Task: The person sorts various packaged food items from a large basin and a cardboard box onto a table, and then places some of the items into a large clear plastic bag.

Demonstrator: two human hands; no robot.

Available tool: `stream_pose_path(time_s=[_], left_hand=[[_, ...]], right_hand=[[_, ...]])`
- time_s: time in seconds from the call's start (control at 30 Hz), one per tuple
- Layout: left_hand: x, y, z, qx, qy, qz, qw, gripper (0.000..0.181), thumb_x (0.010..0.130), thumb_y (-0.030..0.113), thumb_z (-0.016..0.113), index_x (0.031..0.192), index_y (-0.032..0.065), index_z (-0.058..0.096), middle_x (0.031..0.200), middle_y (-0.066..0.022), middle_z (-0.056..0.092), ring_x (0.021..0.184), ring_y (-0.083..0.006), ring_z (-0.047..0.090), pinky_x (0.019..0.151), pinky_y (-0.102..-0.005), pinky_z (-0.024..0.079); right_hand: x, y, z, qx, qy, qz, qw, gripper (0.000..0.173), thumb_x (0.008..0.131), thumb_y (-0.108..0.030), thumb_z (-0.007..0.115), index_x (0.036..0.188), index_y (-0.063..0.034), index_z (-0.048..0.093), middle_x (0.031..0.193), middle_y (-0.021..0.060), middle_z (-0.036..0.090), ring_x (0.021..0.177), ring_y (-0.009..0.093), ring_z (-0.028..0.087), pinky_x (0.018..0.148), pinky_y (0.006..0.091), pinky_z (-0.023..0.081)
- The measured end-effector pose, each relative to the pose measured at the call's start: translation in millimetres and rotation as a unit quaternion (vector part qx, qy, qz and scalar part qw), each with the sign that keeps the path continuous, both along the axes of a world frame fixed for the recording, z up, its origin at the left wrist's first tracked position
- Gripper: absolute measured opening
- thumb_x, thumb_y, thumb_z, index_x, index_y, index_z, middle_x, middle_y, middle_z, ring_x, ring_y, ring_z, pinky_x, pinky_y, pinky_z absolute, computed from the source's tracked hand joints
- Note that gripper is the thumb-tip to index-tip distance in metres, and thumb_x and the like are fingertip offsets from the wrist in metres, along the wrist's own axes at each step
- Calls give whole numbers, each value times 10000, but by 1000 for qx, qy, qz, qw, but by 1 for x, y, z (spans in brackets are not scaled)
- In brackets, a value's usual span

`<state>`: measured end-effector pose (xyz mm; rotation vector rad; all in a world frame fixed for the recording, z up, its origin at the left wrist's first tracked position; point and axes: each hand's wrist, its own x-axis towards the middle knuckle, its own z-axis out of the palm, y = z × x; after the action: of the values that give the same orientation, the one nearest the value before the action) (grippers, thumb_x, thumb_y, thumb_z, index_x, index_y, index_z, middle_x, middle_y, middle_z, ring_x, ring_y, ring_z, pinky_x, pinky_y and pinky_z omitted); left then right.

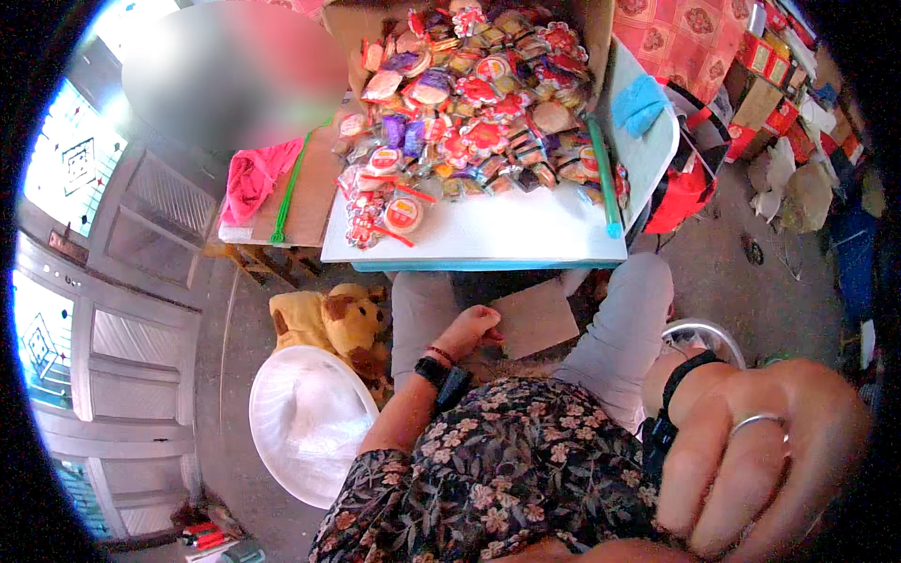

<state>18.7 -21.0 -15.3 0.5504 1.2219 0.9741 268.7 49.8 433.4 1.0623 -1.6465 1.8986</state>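
My left hand (pixel 479 329) is held over my lap with its fingers curled in, and no object shows in it. Beside it is a flat piece of cardboard (pixel 536 320) between my knees; whether they touch is unclear. My right hand (pixel 764 450) is raised close to the camera, fingers bent down and a ring on one. Its palm and fingertips are hidden. Before me stands a white tabletop (pixel 486 232) with a heap of small wrapped snacks (pixel 486 105) spilling from a cardboard box (pixel 598 35). A few flower-shaped red packets (pixel 366 224) and a round packet (pixel 404 213) lie at its front left.
A green tube (pixel 604 176) lies along the right side, near a blue cloth (pixel 639 105). Left are a pink cloth (pixel 257 176), green ties (pixel 290 190), a plush dog (pixel 352 317) and a white basin (pixel 310 426). Boxes (pixel 767 77) are stacked at far right.
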Motion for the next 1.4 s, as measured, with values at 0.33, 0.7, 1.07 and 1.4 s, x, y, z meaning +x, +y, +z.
stream_pose_path(time_s=[0.33, 0.7, 1.07, 1.4], left_hand=[[-21, 9, -41, 119, 128, -53, 983, 265, 930, 310, 591, 899, 47, 595, 676, 2, 535, 623, -135, 540, 583, -283, 457], [7, 12, 24, 49, 47, 36, 997, 268, 921, 285, 590, 787, 53, 569, 728, -16, 563, 613, -134, 560, 586, -286, 488], [-2, 7, 7, 76, 86, -26, 993, 218, 931, 258, 595, 845, 59, 571, 713, 1, 554, 608, -130, 559, 591, -299, 506], [-11, -7, -16, 37, 28, -10, 999, 282, 931, 260, 612, 1035, 6, 545, 819, -62, 559, 729, -203, 628, 675, -355, 564]], right_hand=[[9, -17, -26, -51, 32, 63, 996, 136, 742, 11, 555, 661, 76, 643, 709, 249, 641, 631, 372, 630, 537, 492, 536], [-10, -2, 19, -37, 28, 68, 997, 142, 737, 29, 559, 607, 72, 598, 689, 247, 616, 637, 353, 603, 496, 506, 517], [-12, -32, -4, -18, 42, 49, 998, 123, 751, -2, 566, 645, 53, 594, 736, 233, 602, 683, 339, 584, 533, 502, 493], [-13, -41, -2, -34, 67, 9, 997, 104, 766, -30, 568, 693, 39, 595, 788, 218, 589, 729, 332, 565, 574, 500, 469]])
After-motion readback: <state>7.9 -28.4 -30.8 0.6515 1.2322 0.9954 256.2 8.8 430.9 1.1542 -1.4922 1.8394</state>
